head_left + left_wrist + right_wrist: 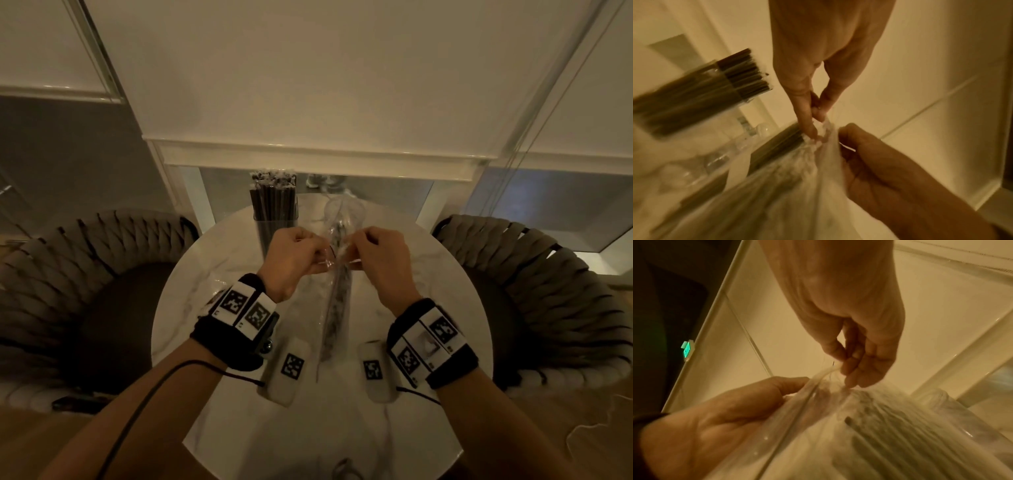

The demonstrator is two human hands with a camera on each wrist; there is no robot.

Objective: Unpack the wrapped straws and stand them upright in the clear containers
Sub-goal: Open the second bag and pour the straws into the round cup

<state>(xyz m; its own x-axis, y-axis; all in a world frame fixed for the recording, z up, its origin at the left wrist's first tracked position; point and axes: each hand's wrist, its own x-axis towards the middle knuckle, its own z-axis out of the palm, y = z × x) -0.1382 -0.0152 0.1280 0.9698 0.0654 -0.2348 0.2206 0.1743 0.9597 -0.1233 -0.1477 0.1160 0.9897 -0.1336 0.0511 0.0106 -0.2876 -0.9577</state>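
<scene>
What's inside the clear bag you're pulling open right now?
Dark straws lie lengthwise inside the clear bag, gripped at its top by the left hand and right hand. Blur and crinkled plastic hide their count.

wrap: clear glossy crinkled plastic | container: clear glossy plastic | table: polished white marble look | chairs: woven cloth, matt

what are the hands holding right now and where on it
Both hands, left hand and right hand, pinch the clear straw bag at its top end, one grip on each side of the opening.
</scene>
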